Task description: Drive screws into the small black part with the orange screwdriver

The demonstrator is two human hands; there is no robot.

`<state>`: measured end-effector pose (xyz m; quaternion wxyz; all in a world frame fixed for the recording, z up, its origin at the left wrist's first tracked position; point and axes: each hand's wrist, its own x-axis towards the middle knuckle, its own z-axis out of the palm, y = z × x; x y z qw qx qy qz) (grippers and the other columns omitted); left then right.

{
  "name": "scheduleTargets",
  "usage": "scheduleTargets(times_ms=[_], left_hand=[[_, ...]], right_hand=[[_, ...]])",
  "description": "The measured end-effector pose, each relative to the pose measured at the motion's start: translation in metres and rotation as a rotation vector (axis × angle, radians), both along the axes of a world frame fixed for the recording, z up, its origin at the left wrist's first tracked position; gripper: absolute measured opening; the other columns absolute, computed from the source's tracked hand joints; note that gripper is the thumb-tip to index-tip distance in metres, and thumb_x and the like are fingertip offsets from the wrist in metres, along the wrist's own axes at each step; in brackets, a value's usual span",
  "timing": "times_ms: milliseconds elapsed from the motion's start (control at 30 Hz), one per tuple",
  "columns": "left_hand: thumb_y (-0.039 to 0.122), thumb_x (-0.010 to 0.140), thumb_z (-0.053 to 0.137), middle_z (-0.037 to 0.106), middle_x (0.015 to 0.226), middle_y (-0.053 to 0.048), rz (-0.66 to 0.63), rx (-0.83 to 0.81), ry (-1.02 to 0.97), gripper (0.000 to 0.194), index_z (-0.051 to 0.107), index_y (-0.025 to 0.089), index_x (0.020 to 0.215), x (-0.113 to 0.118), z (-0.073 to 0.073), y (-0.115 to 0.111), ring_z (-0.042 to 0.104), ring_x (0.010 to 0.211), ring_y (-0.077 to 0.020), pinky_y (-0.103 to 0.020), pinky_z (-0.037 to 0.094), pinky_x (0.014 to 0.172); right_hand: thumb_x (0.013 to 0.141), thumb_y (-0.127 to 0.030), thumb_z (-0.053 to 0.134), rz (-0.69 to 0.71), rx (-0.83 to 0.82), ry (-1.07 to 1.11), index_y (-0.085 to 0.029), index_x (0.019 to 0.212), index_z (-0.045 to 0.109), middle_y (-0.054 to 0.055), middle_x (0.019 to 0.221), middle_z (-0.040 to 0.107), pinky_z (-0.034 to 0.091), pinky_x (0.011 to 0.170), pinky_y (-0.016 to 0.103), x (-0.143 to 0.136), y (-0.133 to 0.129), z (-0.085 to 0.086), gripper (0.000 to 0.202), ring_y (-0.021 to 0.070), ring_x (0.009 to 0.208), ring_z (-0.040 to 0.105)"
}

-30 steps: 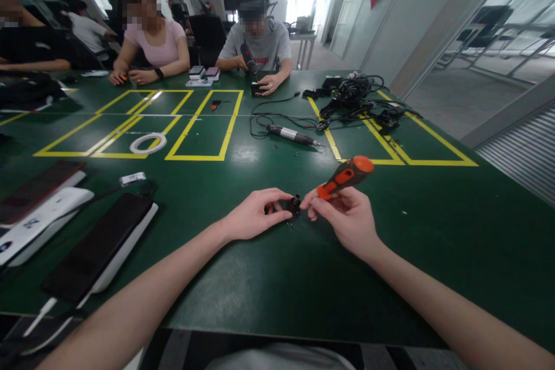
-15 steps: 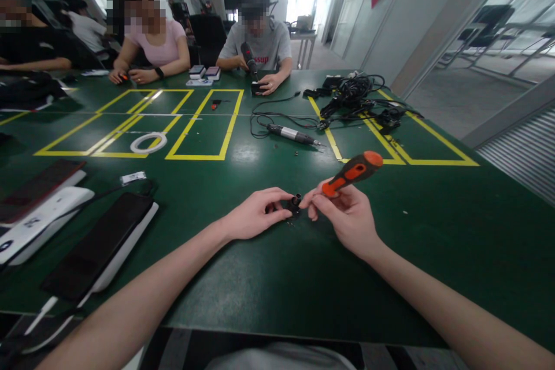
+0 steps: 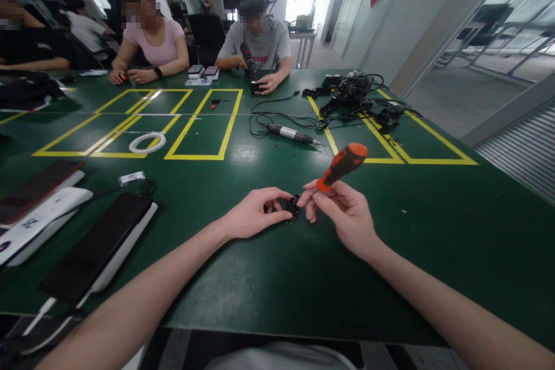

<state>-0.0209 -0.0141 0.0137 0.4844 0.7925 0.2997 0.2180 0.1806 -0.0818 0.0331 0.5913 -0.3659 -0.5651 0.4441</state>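
My left hand [image 3: 255, 214] rests on the green table [image 3: 269, 277] and pinches a small black part [image 3: 292, 205] between thumb and fingers. My right hand [image 3: 344, 214] holds an orange and black screwdriver [image 3: 342, 165] by the lower end of its handle. The handle slants up to the right, and the tip points down at the small black part. The screwdriver's shaft is hidden behind my fingers.
Flat black and white devices [image 3: 97, 245] lie at the left. An electric screwdriver [image 3: 291, 135] and a tangle of black cables [image 3: 358, 98] lie farther back, with a white ring [image 3: 147, 143] inside yellow tape lines. Other people sit at the far side of the table.
The screwdriver handle has swung in my right hand, first out to the right, then back left and more upright. My left hand has stayed on the small black part.
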Motion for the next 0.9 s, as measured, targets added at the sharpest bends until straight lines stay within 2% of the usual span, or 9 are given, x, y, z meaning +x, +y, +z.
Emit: scheduleTargets(times_ms=[133, 267, 400, 500, 633, 900], left_hand=[[0.032, 0.091, 0.074, 0.073, 0.099, -0.005, 0.01, -0.004, -0.007, 0.035, 0.072, 0.014, 0.12, 0.0002, -0.0007, 0.0001, 0.064, 0.078, -0.0134, -0.025, 0.047, 0.07], [0.029, 0.092, 0.071, 0.072, 0.108, -0.007, -0.006, -0.003, -0.026, 0.03, 0.073, 0.015, 0.118, 0.0007, -0.0014, -0.0001, 0.064, 0.078, -0.0126, -0.025, 0.048, 0.071], [0.027, 0.096, 0.066, 0.07, 0.115, -0.008, -0.041, -0.002, -0.053, 0.029, 0.072, 0.014, 0.12, 0.0009, -0.0027, -0.0002, 0.065, 0.08, -0.0122, -0.025, 0.05, 0.073], [0.028, 0.096, 0.066, 0.07, 0.115, -0.008, -0.041, 0.002, -0.044, 0.028, 0.072, 0.015, 0.12, 0.0006, -0.0037, -0.0004, 0.065, 0.082, -0.0125, -0.025, 0.05, 0.073], [0.03, 0.095, 0.068, 0.071, 0.108, -0.006, -0.015, 0.017, -0.033, 0.031, 0.071, 0.015, 0.121, 0.0003, -0.0046, 0.0001, 0.064, 0.08, -0.0131, -0.025, 0.049, 0.073], [0.03, 0.094, 0.069, 0.072, 0.103, -0.006, -0.016, 0.015, -0.018, 0.029, 0.071, 0.015, 0.119, 0.0002, -0.0029, -0.0006, 0.065, 0.08, -0.0137, -0.025, 0.049, 0.071]], right_hand=[[0.089, -0.044, 0.08, -0.05, -0.01, -0.028, -0.02, 0.086, 0.068, 0.004, 0.075, 0.076, 0.058, 0.052, 0.027, -0.0003, -0.0007, 0.0005, 0.027, 0.0127, 0.054, 0.064], [0.086, -0.044, 0.083, -0.096, -0.002, -0.101, -0.019, 0.08, 0.072, 0.005, 0.079, 0.073, 0.056, 0.05, 0.027, 0.0029, 0.0002, 0.0021, 0.028, 0.0121, 0.054, 0.061], [0.09, -0.047, 0.077, -0.053, 0.021, -0.115, -0.019, 0.082, 0.075, 0.003, 0.073, 0.068, 0.054, 0.049, 0.027, 0.0032, 0.0008, 0.0028, 0.029, 0.0116, 0.052, 0.059], [0.095, -0.05, 0.071, -0.013, 0.026, -0.09, -0.019, 0.088, 0.077, 0.005, 0.078, 0.071, 0.055, 0.051, 0.028, 0.0012, 0.0006, 0.0019, 0.032, 0.0124, 0.054, 0.061], [0.094, -0.049, 0.074, 0.002, 0.023, -0.074, -0.021, 0.093, 0.073, 0.004, 0.079, 0.075, 0.059, 0.056, 0.029, 0.0002, -0.0003, 0.0004, 0.028, 0.0133, 0.058, 0.064], [0.094, -0.048, 0.073, -0.035, 0.038, -0.123, -0.02, 0.085, 0.066, 0.004, 0.078, 0.074, 0.056, 0.054, 0.027, 0.0012, -0.0014, 0.0005, 0.03, 0.0123, 0.056, 0.062]])
